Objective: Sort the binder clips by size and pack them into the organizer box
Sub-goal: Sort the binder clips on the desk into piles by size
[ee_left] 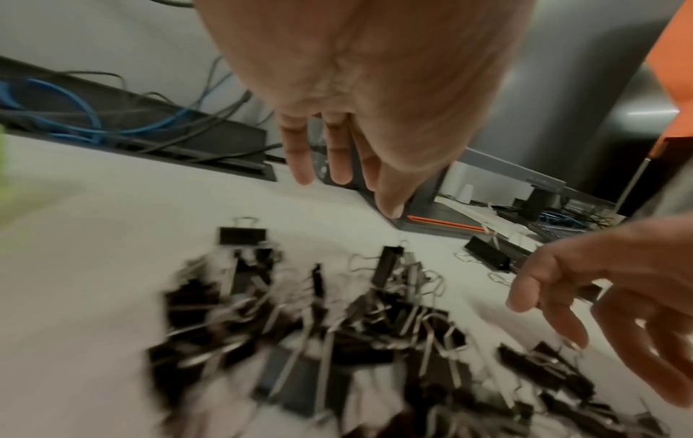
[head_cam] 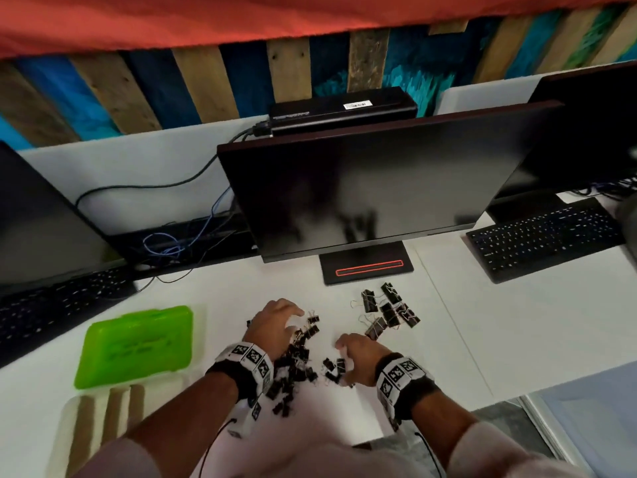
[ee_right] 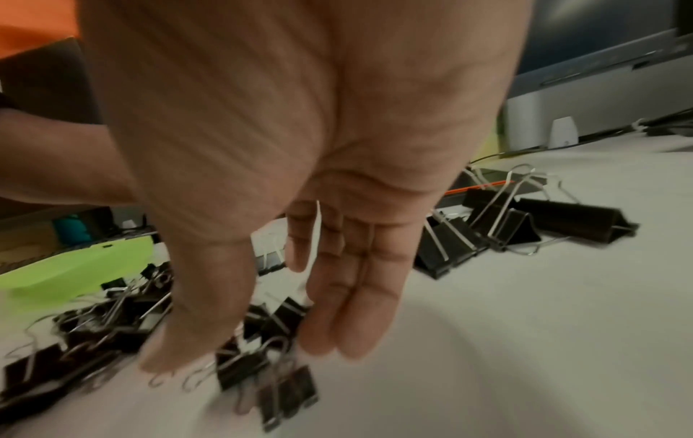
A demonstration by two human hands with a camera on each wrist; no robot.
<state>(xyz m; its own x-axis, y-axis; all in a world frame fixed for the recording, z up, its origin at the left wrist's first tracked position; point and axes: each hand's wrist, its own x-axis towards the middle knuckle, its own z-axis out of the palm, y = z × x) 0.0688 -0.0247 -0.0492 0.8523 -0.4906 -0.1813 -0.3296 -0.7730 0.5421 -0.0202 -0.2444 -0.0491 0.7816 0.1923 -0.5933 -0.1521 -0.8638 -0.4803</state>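
Observation:
A heap of small black binder clips (head_cam: 293, 370) (ee_left: 337, 340) lies on the white desk between my wrists. My left hand (head_cam: 286, 315) (ee_left: 337, 166) hovers over its far end with straight, spread fingers and holds nothing. Farther right is a separate group of large black clips (head_cam: 389, 312) (ee_right: 525, 225). My right hand (head_cam: 351, 357) (ee_right: 262, 340) hangs palm down over a few loose clips (head_cam: 334, 367) (ee_right: 277, 382), thumb and fingers extended beside them. The green organizer lid (head_cam: 138, 346) (ee_right: 75, 266) lies at the left, with a clear divided tray (head_cam: 65, 408) in front of it.
A dark monitor (head_cam: 379, 188) on a red-trimmed base (head_cam: 368, 267) stands just behind the clips. Keyboards lie at the far right (head_cam: 548, 236) and far left (head_cam: 51, 305). Cables (head_cam: 172, 243) run behind on the left. The desk's front edge (head_cam: 482, 403) is near my right wrist.

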